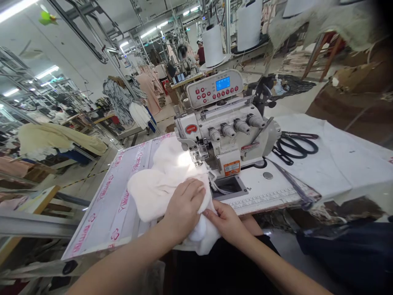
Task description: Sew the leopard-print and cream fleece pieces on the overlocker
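Observation:
A soft cream-white piece of fabric lies bunched on the table, its far part under the lit presser foot of an overlock sewing machine. My left hand rests on the fabric just in front of the needle area, fingers curled together and gripping a fold. To its right, my right hand pinches the fabric's edge between thumb and fingers at the table's front edge. Below both hands, some of the cloth hangs over that edge. Fingertips of both hands are partly hidden in the folds.
Black-handled scissors lie on the table right of the machine, near a grey strap. White thread cones stand behind the control panel. A garment pile and people at other stations are farther back.

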A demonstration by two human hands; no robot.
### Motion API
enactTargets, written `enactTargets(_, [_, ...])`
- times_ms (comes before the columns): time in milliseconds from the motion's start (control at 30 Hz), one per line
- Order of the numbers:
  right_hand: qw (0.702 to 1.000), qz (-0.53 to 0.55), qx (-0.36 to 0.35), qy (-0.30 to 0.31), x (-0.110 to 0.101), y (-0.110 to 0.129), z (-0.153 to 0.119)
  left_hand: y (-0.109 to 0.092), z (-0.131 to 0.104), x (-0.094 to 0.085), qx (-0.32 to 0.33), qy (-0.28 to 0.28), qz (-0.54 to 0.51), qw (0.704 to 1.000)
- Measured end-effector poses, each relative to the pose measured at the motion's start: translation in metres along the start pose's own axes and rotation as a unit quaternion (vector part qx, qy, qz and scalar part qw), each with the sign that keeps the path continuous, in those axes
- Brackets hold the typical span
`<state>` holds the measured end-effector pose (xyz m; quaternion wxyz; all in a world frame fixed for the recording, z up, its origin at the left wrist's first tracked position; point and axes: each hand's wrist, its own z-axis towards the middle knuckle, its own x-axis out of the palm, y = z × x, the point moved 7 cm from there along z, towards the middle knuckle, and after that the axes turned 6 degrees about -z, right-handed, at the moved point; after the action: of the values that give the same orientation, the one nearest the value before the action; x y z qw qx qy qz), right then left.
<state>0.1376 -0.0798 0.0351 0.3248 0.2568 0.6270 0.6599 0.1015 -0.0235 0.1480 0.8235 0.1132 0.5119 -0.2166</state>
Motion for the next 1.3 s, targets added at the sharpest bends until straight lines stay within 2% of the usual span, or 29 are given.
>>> enactTargets(333, [0.997, -0.058, 0.030, 0.036, -0.009, 0.024, -0.007, 0.009, 0.005, -0.002, -0.025, 0.017, -0.093, 0.995])
enactTargets(700, [0.998, -0.052, -0.018, 0.000, -0.017, 0.019, 0.022, 0.032, 0.023, -0.005, -0.067, 0.055, -0.095, 0.992])
enactTargets(800, [0.999, -0.033, -0.006, 0.000, -0.018, 0.016, 0.022, 0.035, 0.026, -0.004, -0.088, 0.068, -0.081, 0.990])
enactTargets(900, [0.997, 0.054, 0.038, 0.042, -0.009, 0.007, 0.011, 0.035, 0.020, -0.009, -0.097, 0.071, -0.044, 0.992])
enactTargets(1033, [0.983, 0.134, 0.083, 0.099, 0.005, 0.004, -0.014, 0.047, -0.008, -0.042, -0.107, 0.010, 0.096, 0.990])
enactTargets(1167, [0.981, 0.157, 0.071, 0.094, 0.006, 0.012, -0.028, 0.069, -0.049, -0.090, -0.162, 0.028, 0.204, 0.965])
enactTargets(1233, [0.982, 0.155, 0.068, 0.089, 0.012, 0.019, -0.025, 0.070, -0.063, -0.116, -0.192, 0.041, 0.203, 0.959])
enactTargets(1300, [0.983, 0.147, 0.062, 0.091, 0.029, 0.030, -0.016, 0.060, -0.070, -0.136, -0.234, 0.052, 0.147, 0.960])
